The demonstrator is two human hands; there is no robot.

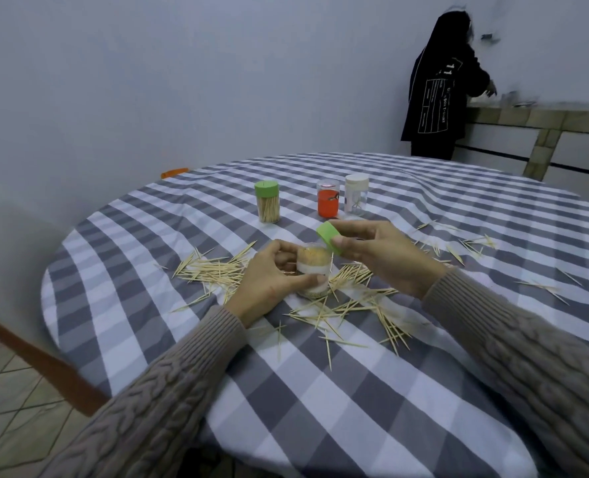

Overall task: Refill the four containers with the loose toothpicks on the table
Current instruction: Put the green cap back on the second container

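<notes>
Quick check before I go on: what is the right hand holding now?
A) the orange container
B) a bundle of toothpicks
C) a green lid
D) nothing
C: the right hand pinches the green lid just above the open, filled container that the left hand grips.

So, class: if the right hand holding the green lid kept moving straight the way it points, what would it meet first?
Probably the open container held by the left hand. The right hand points left, its green lid just above the rim, though depth is uncertain.

A round counter [372,391] in grey-checked cloth carries scattered toothpicks [213,267] near and three containers [268,201] farther back.
</notes>
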